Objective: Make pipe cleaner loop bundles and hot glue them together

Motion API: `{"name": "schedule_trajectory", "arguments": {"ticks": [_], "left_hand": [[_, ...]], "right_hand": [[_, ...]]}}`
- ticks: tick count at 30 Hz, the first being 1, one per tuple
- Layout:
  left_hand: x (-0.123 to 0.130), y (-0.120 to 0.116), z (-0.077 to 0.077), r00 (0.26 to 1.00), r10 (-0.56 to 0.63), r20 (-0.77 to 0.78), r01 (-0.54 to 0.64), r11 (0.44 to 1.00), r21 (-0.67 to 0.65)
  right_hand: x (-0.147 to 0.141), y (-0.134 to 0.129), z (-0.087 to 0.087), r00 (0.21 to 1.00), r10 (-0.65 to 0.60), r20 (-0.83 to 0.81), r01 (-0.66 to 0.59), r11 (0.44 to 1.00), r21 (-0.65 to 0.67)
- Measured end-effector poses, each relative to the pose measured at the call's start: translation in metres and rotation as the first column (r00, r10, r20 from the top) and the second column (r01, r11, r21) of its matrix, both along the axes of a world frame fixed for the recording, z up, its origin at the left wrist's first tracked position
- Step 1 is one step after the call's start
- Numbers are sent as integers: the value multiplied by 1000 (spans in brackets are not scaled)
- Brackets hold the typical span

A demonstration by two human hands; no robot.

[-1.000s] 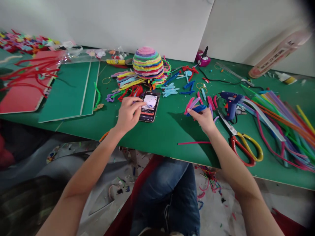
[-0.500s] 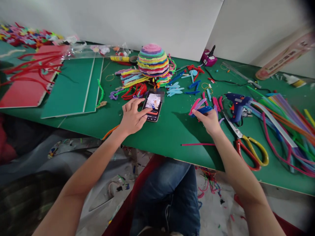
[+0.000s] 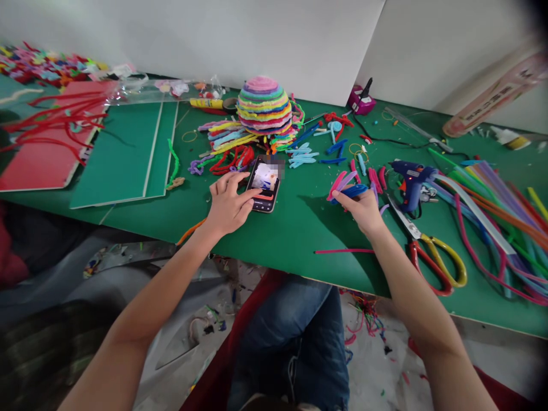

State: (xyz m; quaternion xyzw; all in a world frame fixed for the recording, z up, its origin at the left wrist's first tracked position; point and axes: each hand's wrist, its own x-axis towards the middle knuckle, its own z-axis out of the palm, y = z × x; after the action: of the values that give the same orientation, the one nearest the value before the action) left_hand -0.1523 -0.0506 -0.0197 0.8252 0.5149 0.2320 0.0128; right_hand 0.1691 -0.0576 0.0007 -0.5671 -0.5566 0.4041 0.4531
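My left hand (image 3: 232,201) rests at the left side of a smartphone (image 3: 264,181), fingers spread, with the thumb over the lower part of its lit screen. The phone lies flat on the green table. In my right hand (image 3: 362,210) is a small bunch of pipe cleaners (image 3: 353,191), pink, purple and blue, pinched between thumb and fingers just above the tabletop. Behind the phone stands a striped dome of coiled pipe cleaners (image 3: 263,105). Short pink pieces (image 3: 375,180) lie just past my right hand, and a single pink pipe cleaner (image 3: 342,251) lies nearer the edge.
Scissors (image 3: 436,260) with red and yellow handles and a blue glue gun (image 3: 411,181) lie right of my right hand. Long pipe cleaners (image 3: 492,200) spread at the far right. Green (image 3: 120,154) and red boards (image 3: 47,154) lie left. A pink bottle (image 3: 492,97) leans at the back right.
The picture on the phone screen has changed. Both hands stay nearly where they were, and the view has shifted very slightly.
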Motion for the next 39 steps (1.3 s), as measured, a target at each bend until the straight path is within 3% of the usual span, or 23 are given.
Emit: {"name": "schedule_trajectory", "arguments": {"ticks": [6,13,19,22,24,26,29,31,35,39], "left_hand": [[-5,2,-7,993,53,108,-67,989,133],[-7,2,-6,966,77,245,-141,956,258],[6,-7,0,939,-202,278,63,896,439],[38,-20,7,902,-234,364,115,940,321],[68,-25,13,862,-269,428,257,962,89],[102,-22,18,838,-231,494,353,920,-168],[147,-5,24,736,-114,668,488,773,-406],[167,9,27,659,-57,750,574,683,-452],[180,27,31,635,59,770,652,494,-575],[177,27,30,629,109,770,686,389,-615]], "right_hand": [[-1,0,2,1000,17,-4,-16,1000,22],[0,0,0,1000,26,10,-26,1000,5],[4,1,-3,1000,8,-3,-8,1000,5],[7,2,-2,1000,12,-14,-12,1000,6],[9,3,0,1000,14,-21,-14,1000,9],[11,3,1,999,22,-34,-22,1000,20],[13,3,1,997,51,-49,-49,998,47],[16,3,2,998,34,-56,-31,998,60],[20,5,3,995,-37,-94,44,996,76],[20,5,4,995,-8,-103,12,999,31]]}}
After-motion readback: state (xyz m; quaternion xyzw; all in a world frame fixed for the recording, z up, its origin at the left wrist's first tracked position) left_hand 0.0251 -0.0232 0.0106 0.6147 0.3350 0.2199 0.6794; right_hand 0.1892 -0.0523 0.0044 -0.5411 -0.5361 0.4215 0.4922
